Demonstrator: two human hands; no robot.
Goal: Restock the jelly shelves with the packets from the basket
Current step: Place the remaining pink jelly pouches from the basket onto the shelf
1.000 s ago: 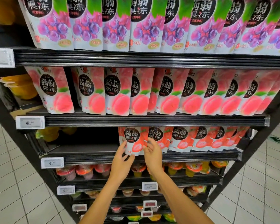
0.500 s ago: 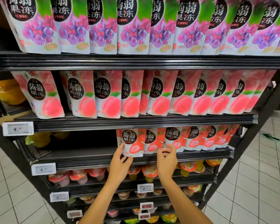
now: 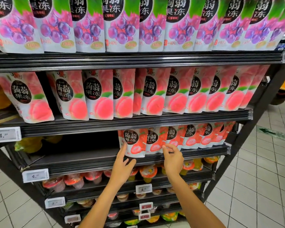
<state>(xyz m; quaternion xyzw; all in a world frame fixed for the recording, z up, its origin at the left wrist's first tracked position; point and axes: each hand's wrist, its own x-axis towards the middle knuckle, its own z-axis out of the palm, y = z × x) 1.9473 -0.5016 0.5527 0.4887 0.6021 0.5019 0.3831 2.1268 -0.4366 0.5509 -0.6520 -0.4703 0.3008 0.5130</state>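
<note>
Shelf inspection, as I see it from the head camera.

1. Left grip (image 3: pixel 122 163): open, fingers straight. The fingertips (image 3: pixel 124 148) rest against the left edge of the leftmost strawberry jelly packet (image 3: pixel 133 143), and the thumb lies just beneath its bottom edge.
2. Right grip (image 3: pixel 173 160): relaxed, fingers loosely bent and holding nothing, with their tips in front of the lower part of the next packet (image 3: pixel 155 142). I cannot tell whether they touch it.
3. Task item: the leftmost packet stands upright at the front lip of the third shelf (image 3: pixel 82 160). It heads a row of strawberry packets (image 3: pixel 197 137) running to the right, each overlapping the next. The left part of this shelf is bare.
4. Shelf above: peach jelly packets (image 3: pixel 155 94), a full row leaning slightly.
5. Top shelf: grape jelly packets (image 3: pixel 122 25), a full row.
6. Lower shelves: jelly cups (image 3: pixel 148 172).
7. White price tags (image 3: pixel 5 134) are clipped to the shelf fronts at left.
8. Tiled floor (image 3: pixel 262 178) lies either side of the rack.
</note>
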